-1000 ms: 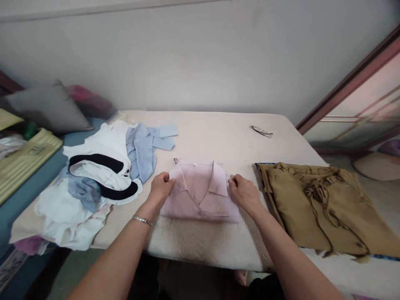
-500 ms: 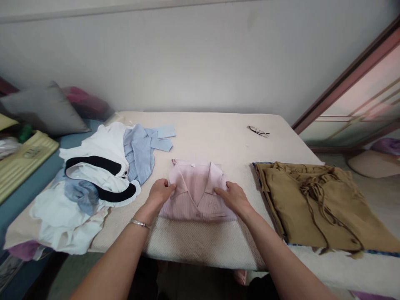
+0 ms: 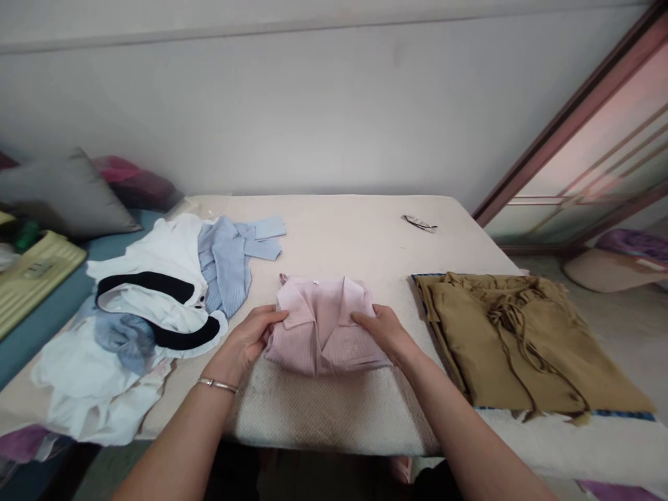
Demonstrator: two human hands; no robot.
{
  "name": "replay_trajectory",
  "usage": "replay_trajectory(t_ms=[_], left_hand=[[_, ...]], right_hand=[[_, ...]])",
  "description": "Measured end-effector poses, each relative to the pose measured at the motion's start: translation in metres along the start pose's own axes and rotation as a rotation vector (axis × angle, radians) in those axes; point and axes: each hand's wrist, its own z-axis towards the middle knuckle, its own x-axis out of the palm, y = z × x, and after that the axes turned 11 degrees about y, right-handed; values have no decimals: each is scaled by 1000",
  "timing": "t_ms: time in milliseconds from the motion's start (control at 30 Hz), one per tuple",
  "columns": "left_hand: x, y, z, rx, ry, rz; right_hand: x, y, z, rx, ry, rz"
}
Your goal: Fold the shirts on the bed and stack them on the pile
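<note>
Two hands: left hand point(image 3: 246, 339), right hand point(image 3: 380, 328). 1 folded pink shirt point(image 3: 323, 327). 1 folded olive garment point(image 3: 522, 341). 1 heap of unfolded clothes point(image 3: 151, 306), white, blue & black-trimmed pcs; exact no. can't tell. 1 bracelet point(image 3: 216, 384). 1 pr glasses point(image 3: 419, 223). 1 grey pillow point(image 3: 62, 191).

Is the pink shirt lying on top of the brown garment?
No, the pink shirt lies on the table left of the brown garment, apart from it.

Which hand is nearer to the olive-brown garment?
The right hand. It rests on the pink shirt's right side, just left of the olive-brown garment. The left hand is at the shirt's far side, beside the clothes pile.
</note>
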Motion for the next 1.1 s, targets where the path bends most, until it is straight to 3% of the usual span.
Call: replay_trajectory(t_ms=[200,400,500,700,833,967,1100], left_hand=[[-5,6,1,-75,-92,321],[-4,8,0,-116,-23,413],[-9,10,5,-96,-88,453],[-24,11,13,38,-283,640],[-25,16,18,60,-263,664],[-15,21,26,107,-317,588],[-7,24,30,146,-325,573]], right_hand=[[-12,1,1,118,70,-416],[-24,3,-10,123,220,-471],[-32,4,-12,195,164,-544],[-41,1,-12,198,-16,-563],[-35,5,-17,162,-50,-566],[-24,9,-18,112,-80,-589],[-22,4,-12,61,-82,-467]])
